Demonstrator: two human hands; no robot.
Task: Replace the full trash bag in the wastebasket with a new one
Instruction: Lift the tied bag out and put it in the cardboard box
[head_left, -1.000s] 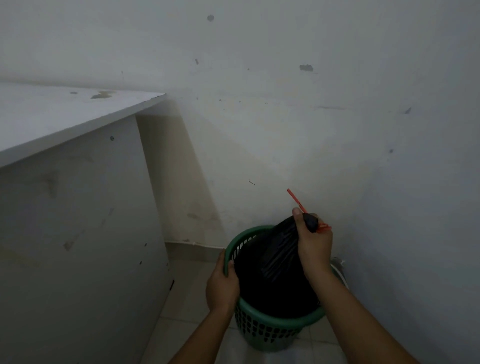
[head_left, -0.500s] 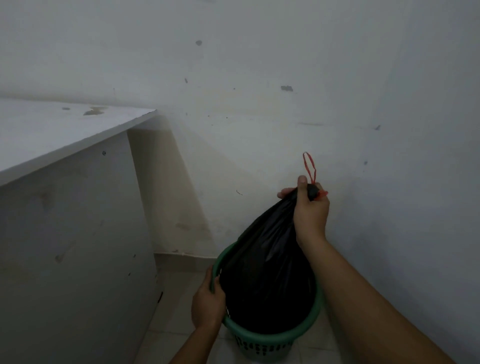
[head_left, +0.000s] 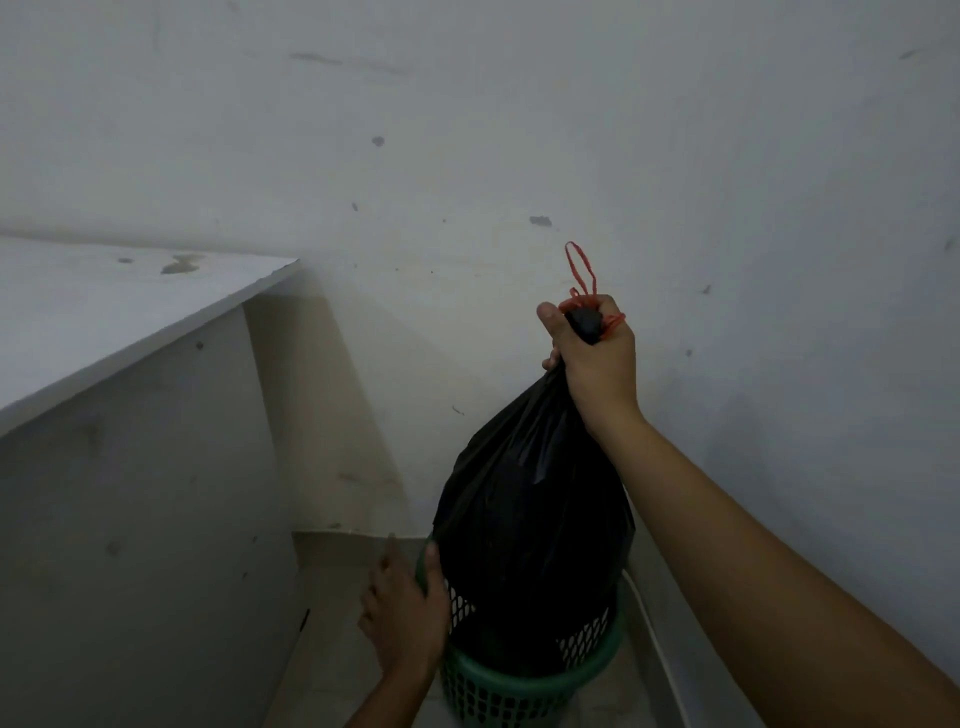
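Note:
A full black trash bag (head_left: 530, 525) hangs from my right hand (head_left: 597, 358), which grips its gathered neck; a red drawstring loop (head_left: 581, 270) sticks up above my fist. Most of the bag is above the green mesh wastebasket (head_left: 511, 686), with its bottom still inside the rim. My left hand (head_left: 405, 613) grips the basket's left rim, thumb inside and fingers outside. The basket stands on the floor in the corner.
A white cabinet (head_left: 140, 467) with a flat top stands close on the left. White walls close in behind and to the right. A pale cord (head_left: 657, 639) runs along the floor to the right of the basket. Tiled floor (head_left: 337, 623) shows between cabinet and basket.
My right hand has lifted the bag steadily upward, pulling most of it out of the basket. My left hand has stayed on the rim.

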